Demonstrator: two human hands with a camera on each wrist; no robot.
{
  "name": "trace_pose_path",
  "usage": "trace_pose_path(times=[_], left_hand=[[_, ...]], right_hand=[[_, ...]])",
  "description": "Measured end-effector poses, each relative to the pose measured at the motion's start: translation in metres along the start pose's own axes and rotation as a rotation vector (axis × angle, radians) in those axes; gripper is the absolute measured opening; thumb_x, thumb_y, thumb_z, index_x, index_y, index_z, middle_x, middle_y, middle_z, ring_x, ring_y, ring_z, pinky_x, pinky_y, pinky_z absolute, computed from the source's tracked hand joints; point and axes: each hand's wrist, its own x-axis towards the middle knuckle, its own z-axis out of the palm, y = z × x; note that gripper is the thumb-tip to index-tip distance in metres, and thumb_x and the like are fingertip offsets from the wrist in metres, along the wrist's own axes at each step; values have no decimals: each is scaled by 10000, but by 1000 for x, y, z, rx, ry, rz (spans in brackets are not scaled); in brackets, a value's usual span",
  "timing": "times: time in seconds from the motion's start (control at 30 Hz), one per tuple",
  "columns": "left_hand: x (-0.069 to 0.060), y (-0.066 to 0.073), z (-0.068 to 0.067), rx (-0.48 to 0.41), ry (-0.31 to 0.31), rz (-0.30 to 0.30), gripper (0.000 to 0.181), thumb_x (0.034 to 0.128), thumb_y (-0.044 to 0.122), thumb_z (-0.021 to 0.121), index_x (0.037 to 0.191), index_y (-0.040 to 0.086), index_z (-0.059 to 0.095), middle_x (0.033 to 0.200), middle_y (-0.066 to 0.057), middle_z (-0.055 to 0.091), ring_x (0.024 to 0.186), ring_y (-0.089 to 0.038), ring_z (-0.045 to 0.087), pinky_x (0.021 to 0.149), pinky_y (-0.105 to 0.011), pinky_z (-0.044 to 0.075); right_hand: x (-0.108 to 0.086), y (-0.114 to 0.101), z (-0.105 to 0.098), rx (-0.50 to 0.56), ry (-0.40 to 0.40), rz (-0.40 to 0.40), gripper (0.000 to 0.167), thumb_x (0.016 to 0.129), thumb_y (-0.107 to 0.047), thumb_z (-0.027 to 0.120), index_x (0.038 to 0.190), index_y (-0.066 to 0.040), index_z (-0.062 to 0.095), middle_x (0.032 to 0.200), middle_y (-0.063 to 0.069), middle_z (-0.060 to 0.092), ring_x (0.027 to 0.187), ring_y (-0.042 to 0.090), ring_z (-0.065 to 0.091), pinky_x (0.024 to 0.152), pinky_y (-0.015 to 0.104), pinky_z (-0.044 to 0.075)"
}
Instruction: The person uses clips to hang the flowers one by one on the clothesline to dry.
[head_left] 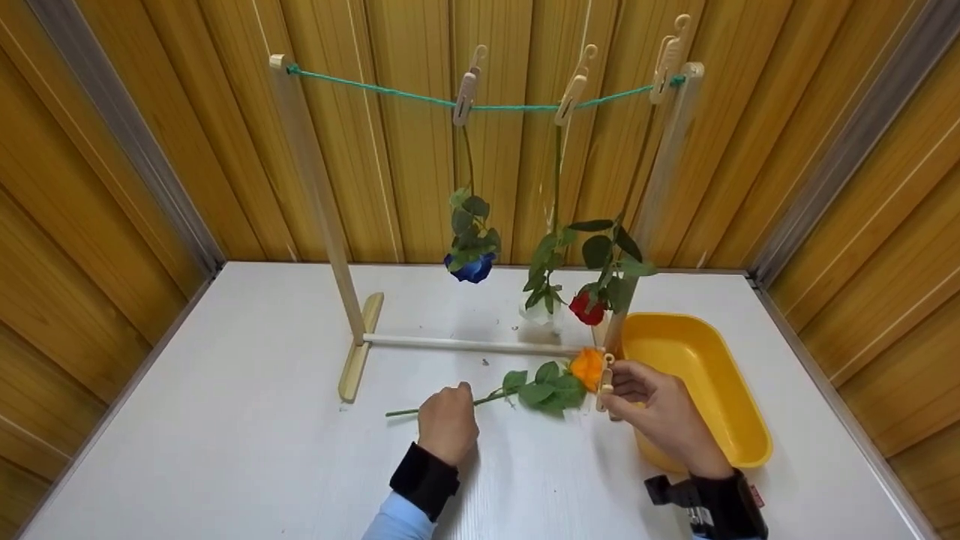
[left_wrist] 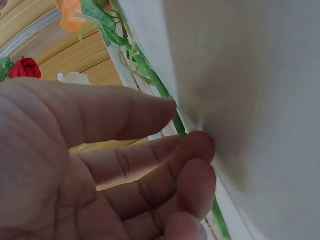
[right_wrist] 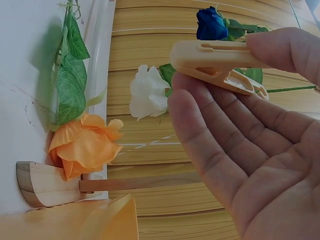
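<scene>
An orange rose (head_left: 587, 369) with a leafy green stem lies on the white table. My left hand (head_left: 448, 426) pinches its stem (left_wrist: 161, 89) between thumb and fingers, low against the table. Beside the orange bloom, my right hand (head_left: 660, 412) holds a beige clothespin (right_wrist: 215, 56) between the thumb and fingertips. Upside down from the green cord (head_left: 405, 93) hang a blue rose (head_left: 470, 267), a white rose (right_wrist: 148, 92) and a red rose (head_left: 587, 307), their stems under clothespins.
A wooden frame carries the cord; its left post (head_left: 319, 195) and right post (head_left: 664, 180) rise from feet joined by a low bar (head_left: 465, 344). To the right stands a yellow basin (head_left: 754, 442). Wood-patterned panels (head_left: 405, 187) close off the back and sides.
</scene>
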Motion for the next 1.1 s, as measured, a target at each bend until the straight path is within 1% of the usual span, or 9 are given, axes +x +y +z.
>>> trace_pose_path(times=[0.23,0.4,0.57,0.67,0.73,0.8,0.97,1.1], left_hand=[[-1,0,1,34,-7,-24,248,659,-66,782,672,64,571,582,-127,622,498,-291,629,423,-390,500],[0,1,-1,67,-44,-24,226,684,-61,788,659,63,601,576,-110,620,505,-266,633,420,-365,501],[2,0,-2,57,-88,-32,200,716,-58,795,669,61,641,597,-109,639,531,-264,647,436,-365,509],[3,-1,-3,46,-97,-39,198,721,-62,789,671,62,644,602,-112,647,539,-274,653,442,-373,514],[4,-2,-3,45,-87,-43,201,718,-67,785,674,61,636,598,-114,646,532,-280,651,438,-377,512],[5,-2,-4,49,-54,-44,204,715,-72,779,681,61,629,590,-115,644,515,-282,646,425,-378,502],[8,-4,-5,60,68,-37,221,692,-98,771,700,67,624,558,-112,628,467,-270,620,392,-370,472],[10,-6,-8,45,134,-35,240,677,-122,759,692,63,606,538,-116,611,449,-275,606,385,-382,460]], right_hand=[[-1,0,0,-5,-6,19,391,933,-83,764,1270,64,630,1025,147,727,853,163,697,706,267,606],[-1,-1,0,-15,-3,23,384,935,-85,762,1267,60,633,1031,146,730,854,162,697,708,263,604],[-1,-2,0,-20,4,7,360,931,-80,764,1241,55,642,1016,135,725,844,169,700,708,261,602],[-1,-2,0,-11,1,-2,355,931,-83,765,1235,54,644,1008,133,726,838,185,706,706,264,603],[-1,-2,1,-3,-3,-6,359,932,-85,765,1239,54,643,1008,135,727,833,184,705,703,266,605],[-1,-2,1,2,-5,-11,358,931,-81,765,1239,55,644,1008,139,727,831,177,704,702,268,605],[-1,0,1,-6,-7,-11,345,925,-75,770,1224,51,653,1000,143,725,817,181,702,701,271,607],[0,1,2,-18,-7,10,340,923,-84,773,1219,40,657,990,136,724,809,186,699,702,275,609]])
